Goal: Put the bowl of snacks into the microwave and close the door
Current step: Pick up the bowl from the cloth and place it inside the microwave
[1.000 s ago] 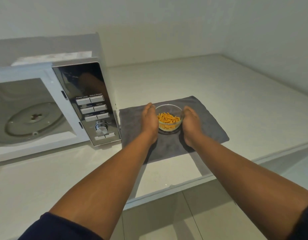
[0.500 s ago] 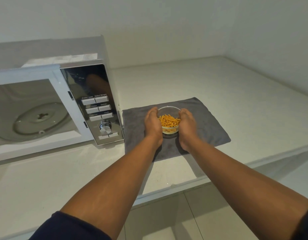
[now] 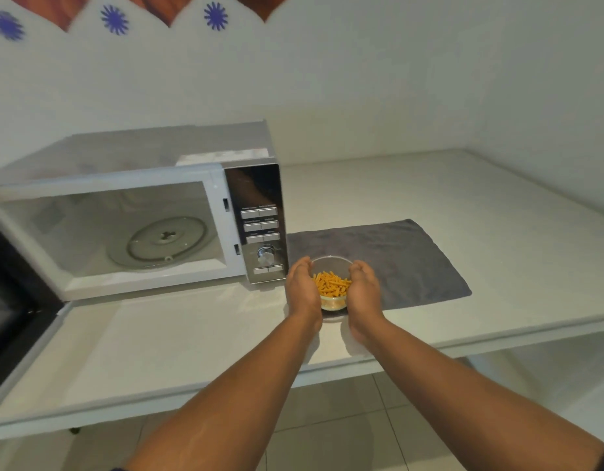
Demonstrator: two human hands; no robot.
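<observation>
A clear glass bowl point(image 3: 331, 266) of orange snack sticks point(image 3: 331, 283) is held above the front edge of a grey cloth point(image 3: 395, 253). My left hand point(image 3: 302, 288) cups its left side and my right hand point(image 3: 363, 290) cups its right side. The white microwave point(image 3: 140, 158) stands to the left with its cavity open and a glass turntable point(image 3: 166, 241) inside. Its dark door point(image 3: 8, 300) hangs open at the far left edge. The bowl is just right of the control panel point(image 3: 263, 232).
The white counter point(image 3: 463, 198) runs to walls at the back and right, with its front edge point(image 3: 463, 345) over a tiled floor point(image 3: 327, 419). The microwave's open door juts toward me on the left.
Both hands have closed on the bowl and lifted it off the cloth toward me and slightly left. The camera has tilted up, so more wall and the whole microwave show.
</observation>
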